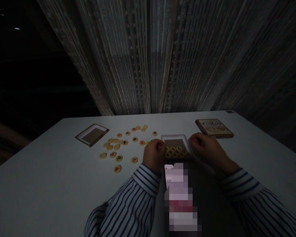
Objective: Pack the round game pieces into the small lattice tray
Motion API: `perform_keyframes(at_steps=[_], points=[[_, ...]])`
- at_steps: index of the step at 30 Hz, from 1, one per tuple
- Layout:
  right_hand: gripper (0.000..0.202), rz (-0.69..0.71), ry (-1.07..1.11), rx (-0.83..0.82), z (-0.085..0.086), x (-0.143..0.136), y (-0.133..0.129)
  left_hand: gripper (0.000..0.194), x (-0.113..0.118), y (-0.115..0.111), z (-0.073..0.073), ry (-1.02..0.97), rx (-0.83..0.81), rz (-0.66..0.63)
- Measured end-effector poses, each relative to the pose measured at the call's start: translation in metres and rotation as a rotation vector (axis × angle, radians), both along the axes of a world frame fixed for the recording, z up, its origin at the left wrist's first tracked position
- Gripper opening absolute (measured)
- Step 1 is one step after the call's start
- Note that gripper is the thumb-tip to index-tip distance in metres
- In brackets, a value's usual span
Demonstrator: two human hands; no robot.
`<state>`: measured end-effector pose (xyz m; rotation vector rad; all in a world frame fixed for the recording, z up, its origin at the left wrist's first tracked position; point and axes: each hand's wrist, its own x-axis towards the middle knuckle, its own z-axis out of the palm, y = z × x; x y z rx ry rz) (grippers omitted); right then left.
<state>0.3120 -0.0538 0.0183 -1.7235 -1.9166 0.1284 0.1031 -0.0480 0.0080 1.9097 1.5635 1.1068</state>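
A small open box [174, 136] stands on the table before me, with several round Chinese chess pieces [172, 149] lying in rows along its near side. At its left edge is my left hand [153, 155], its fingers curled closed. My right hand [210, 151] is closed too, knuckles up, beside the box's right edge. The dim light and the curled fingers hide what either hand holds, if anything. More chess pieces [119, 158] with red or dark characters are scattered loose to the left; some lie blank side up.
An open box part [83, 142] lies at the back left. A printed box lid [214, 128] rests at the back right. Close to me, a lit phone [169, 174] sits below the box, largely blurred out. Curtains [148, 65] hang behind the white table [64, 184].
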Motion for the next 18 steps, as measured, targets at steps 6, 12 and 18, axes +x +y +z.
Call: perform_keyframes(at_steps=[6, 12, 18], points=[[0.017, 0.044, 0.075, 0.093, 0.013, 0.007, 0.007, 0.012, -0.003, 0.006, 0.005, -0.140, -0.034, 0.004], [0.017, 0.098, 0.008, 0.119, 0.049, -0.002, 0.014, 0.015, -0.015, 0.022, 0.026, -0.219, 0.035, -0.011], [0.019, 0.204, -0.031, 0.107, 0.073, -0.020, 0.027, 0.018, -0.028, 0.045, 0.061, -0.285, 0.134, 0.010]])
